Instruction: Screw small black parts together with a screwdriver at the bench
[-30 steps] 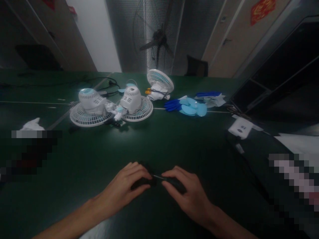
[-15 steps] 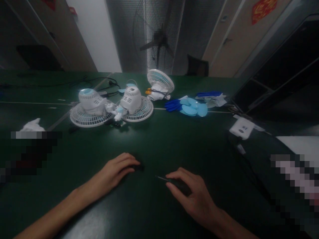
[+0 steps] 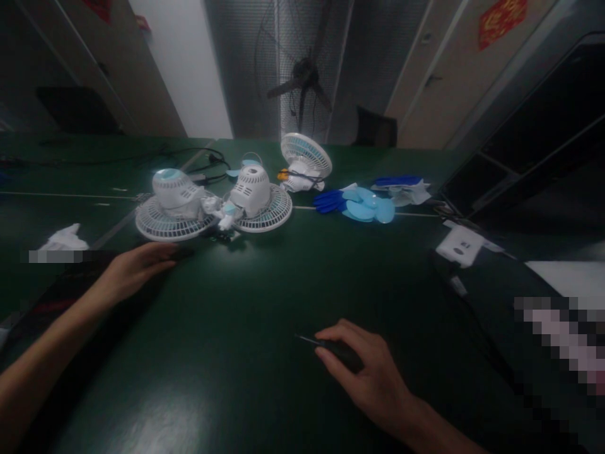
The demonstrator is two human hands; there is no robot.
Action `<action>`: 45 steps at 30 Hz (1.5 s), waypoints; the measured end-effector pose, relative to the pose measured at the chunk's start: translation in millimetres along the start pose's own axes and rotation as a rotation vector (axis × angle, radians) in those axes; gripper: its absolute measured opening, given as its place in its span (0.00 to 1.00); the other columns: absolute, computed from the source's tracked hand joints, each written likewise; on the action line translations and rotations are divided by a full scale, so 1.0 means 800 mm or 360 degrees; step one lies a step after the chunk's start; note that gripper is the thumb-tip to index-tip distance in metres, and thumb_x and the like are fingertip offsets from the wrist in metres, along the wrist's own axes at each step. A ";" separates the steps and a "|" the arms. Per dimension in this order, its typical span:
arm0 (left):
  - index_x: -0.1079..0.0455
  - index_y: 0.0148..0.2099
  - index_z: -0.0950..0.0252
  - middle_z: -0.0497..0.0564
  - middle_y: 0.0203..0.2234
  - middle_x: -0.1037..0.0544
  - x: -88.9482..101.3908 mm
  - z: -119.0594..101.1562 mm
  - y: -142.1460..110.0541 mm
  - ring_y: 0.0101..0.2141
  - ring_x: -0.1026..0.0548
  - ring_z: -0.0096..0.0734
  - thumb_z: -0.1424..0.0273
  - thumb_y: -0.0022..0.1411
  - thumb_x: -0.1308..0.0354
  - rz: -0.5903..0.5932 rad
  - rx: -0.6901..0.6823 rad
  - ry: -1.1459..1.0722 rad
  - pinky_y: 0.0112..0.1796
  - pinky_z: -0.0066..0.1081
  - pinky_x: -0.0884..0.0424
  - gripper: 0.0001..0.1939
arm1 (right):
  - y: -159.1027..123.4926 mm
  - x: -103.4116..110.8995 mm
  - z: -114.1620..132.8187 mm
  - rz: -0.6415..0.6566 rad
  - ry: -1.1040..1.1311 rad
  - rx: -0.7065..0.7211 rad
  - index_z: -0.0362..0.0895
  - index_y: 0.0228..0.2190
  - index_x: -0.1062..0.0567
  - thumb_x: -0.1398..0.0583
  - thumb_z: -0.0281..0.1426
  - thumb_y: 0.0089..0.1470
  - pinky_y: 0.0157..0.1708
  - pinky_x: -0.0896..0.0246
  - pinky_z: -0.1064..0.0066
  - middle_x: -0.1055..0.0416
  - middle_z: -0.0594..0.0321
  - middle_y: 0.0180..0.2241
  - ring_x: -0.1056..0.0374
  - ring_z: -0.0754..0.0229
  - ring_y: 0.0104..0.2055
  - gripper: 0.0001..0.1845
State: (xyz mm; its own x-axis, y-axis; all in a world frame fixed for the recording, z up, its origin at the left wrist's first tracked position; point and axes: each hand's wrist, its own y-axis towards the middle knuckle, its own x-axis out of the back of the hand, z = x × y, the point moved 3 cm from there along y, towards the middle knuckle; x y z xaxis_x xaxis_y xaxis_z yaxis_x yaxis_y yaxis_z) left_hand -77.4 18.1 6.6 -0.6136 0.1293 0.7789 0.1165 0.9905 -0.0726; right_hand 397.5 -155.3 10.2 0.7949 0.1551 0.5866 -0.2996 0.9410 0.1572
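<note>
Indoors, two bare hands work over one green table point(image 3: 236, 296), with three white fan heads point(image 3: 251, 192) beyond.
The right hand point(image 3: 366, 366) grips one dark-handled screwdriver point(image 3: 343, 354); the left hand point(image 3: 137, 271) touches one dark object point(image 3: 185, 253) just beside the leftmost fan head point(image 3: 177, 197), its grip unclear.

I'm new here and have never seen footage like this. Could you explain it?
There is no robot: these are a person's bare hands, seen from one head-worn camera looking forward and down. The right hand holds what looks like a screwdriver. The left hand has a dark object at its fingers, too dim to identify. On the green table lie three small white fans, a light-blue fan blade and blue gloves.
</note>
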 end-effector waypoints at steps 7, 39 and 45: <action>0.22 0.50 0.66 0.54 0.46 0.17 0.018 0.002 -0.001 0.45 0.20 0.48 0.38 0.54 0.38 0.0035 0.0179 0.0308 0.46 0.36 0.25 0.38 | 0.000 0.001 0.000 0.0011 -0.0017 0.0004 0.48 0.43 0.22 0.38 0.30 0.64 0.35 0.33 0.67 0.23 0.64 0.35 0.25 0.59 0.34 0.06; 0.24 0.56 0.65 0.51 0.50 0.18 -0.016 -0.053 -0.007 0.42 0.20 0.42 0.43 0.65 0.43 -0.0232 -0.0011 0.0295 0.42 0.31 0.27 0.33 | -0.001 -0.001 -0.002 0.0006 -0.0037 -0.0019 0.48 0.42 0.22 0.37 0.30 0.64 0.36 0.34 0.65 0.22 0.63 0.36 0.24 0.57 0.36 0.05; 0.24 0.58 0.67 0.51 0.49 0.17 -0.015 -0.057 -0.011 0.40 0.21 0.43 0.47 0.64 0.41 -0.0252 0.0075 0.0218 0.36 0.29 0.29 0.32 | -0.002 0.000 -0.002 0.0027 -0.0001 -0.0020 0.48 0.43 0.22 0.37 0.29 0.64 0.36 0.34 0.65 0.23 0.64 0.36 0.25 0.58 0.36 0.06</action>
State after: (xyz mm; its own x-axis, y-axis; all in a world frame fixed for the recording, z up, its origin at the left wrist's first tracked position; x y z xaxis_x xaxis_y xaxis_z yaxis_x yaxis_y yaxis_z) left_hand -35.5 6.0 26.2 -0.5093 -0.0323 0.8600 -0.0115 0.9995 0.0308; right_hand 398.9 -156.1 8.4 0.7895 0.1707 0.5895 -0.3061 0.9421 0.1371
